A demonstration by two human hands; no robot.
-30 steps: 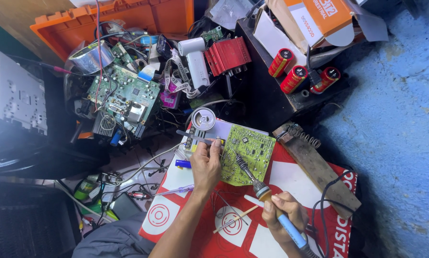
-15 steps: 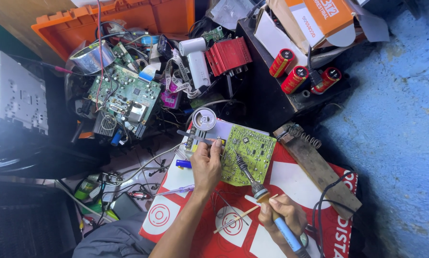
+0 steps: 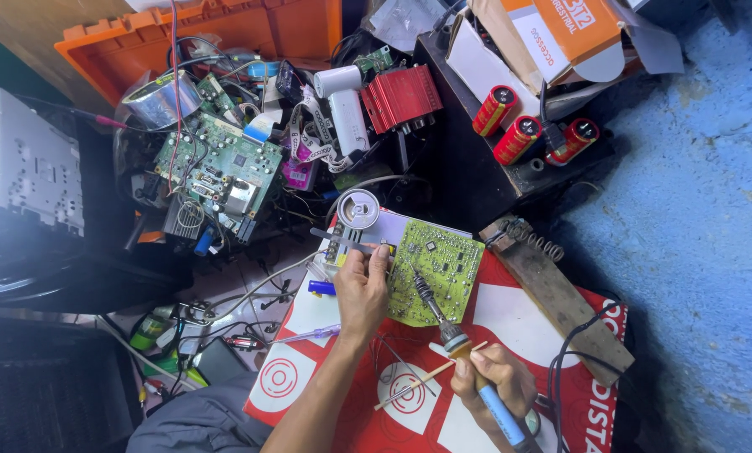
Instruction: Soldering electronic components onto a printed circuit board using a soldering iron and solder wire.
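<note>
A green circuit board [image 3: 443, 267] lies on a red and white printed sheet [image 3: 518, 315]. My left hand [image 3: 363, 289] rests at the board's left edge and pinches a thin grey tool [image 3: 336, 241] whose end reaches the board. My right hand [image 3: 493, 390] grips a soldering iron [image 3: 456, 344] with a blue handle, its dark tip resting on the board's lower left part. A thin wooden stick [image 3: 422, 382] lies under the right hand's fingers.
A round solder tin [image 3: 358, 207] sits just above the board. A wooden iron stand with a coil spring [image 3: 544, 277] lies to the right. Behind are another circuit board [image 3: 221, 164], a red heatsink case [image 3: 401, 96], three red capacitors [image 3: 518, 134] and an orange crate [image 3: 225, 33].
My right hand and the soldering iron have slid slightly left and up along the board. The left hand stays put on the board's edge.
</note>
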